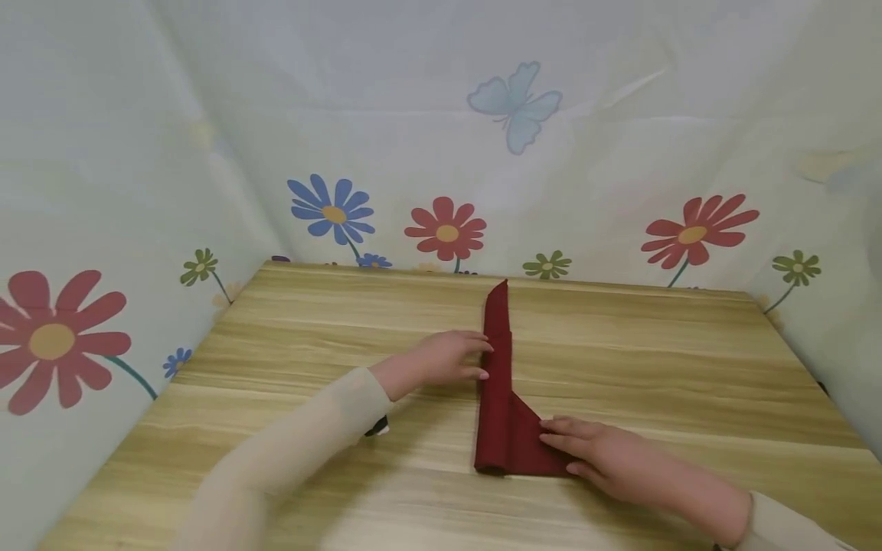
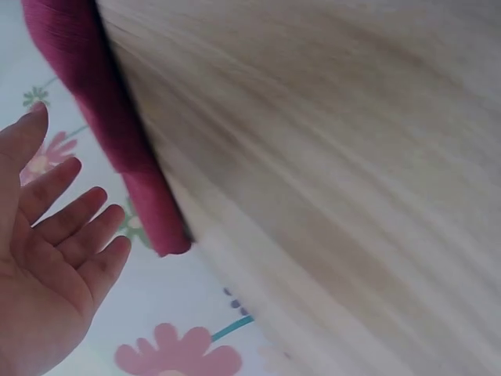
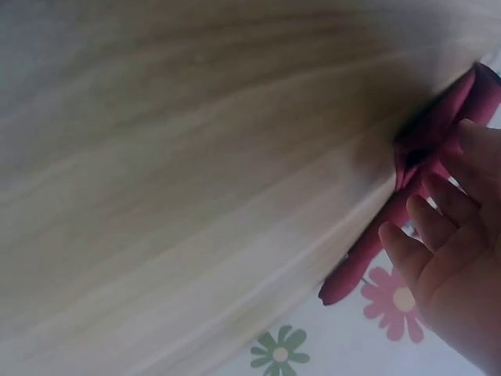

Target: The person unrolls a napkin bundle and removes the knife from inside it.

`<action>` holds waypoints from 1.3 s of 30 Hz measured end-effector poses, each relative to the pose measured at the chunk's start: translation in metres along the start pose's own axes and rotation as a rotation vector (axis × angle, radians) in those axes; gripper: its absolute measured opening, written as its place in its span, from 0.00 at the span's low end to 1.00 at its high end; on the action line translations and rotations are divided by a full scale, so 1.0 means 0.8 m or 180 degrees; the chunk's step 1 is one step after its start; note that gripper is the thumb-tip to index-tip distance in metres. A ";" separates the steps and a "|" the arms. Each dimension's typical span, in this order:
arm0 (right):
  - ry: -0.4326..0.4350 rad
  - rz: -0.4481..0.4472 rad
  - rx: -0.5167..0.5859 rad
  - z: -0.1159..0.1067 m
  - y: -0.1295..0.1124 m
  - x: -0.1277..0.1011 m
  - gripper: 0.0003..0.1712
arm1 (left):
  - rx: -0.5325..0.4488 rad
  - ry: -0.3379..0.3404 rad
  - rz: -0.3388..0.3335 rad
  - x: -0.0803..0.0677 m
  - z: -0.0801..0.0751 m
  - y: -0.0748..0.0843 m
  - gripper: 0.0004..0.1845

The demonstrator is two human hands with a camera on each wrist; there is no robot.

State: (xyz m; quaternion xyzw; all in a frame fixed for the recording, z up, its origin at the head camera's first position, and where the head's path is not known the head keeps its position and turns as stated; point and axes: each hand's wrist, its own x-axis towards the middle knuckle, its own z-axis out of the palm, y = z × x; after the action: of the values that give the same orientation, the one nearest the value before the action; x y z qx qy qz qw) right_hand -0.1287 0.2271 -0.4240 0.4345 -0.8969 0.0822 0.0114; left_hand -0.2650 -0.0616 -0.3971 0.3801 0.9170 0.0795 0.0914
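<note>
The wooden table (image 1: 289, 344) stood inside flower-printed walls (image 1: 103, 191). A dark red napkin (image 1: 498, 360), folded into a long narrow strip with a flap at its near end, lay on the table's middle, pointing away. The left hand (image 1: 441, 358) rested at the napkin's left edge, fingers straight and grasping nothing. The right hand (image 1: 596, 453) pressed flat, relaxed fingers on the near flap.
</note>
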 end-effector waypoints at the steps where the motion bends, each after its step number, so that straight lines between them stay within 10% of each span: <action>1: -0.0036 0.0001 0.0008 0.002 0.000 0.001 0.24 | 0.0015 -0.0011 0.0003 -0.002 -0.002 0.002 0.29; 22: -0.0274 -0.0085 -0.0129 0.011 -0.001 0.006 0.26 | 0.0501 -0.0519 0.0765 -0.063 0.007 0.077 0.34; 39: -0.0114 -0.0282 -0.0466 0.020 -0.001 0.003 0.25 | 0.0848 -0.0648 0.1056 -0.066 0.023 0.084 0.33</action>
State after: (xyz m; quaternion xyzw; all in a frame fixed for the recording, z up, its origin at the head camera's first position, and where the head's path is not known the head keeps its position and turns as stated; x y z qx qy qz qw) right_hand -0.1287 0.2218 -0.4397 0.4732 -0.8804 0.0081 0.0308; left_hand -0.1780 -0.0511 -0.3948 0.5404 0.8304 -0.0670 0.1181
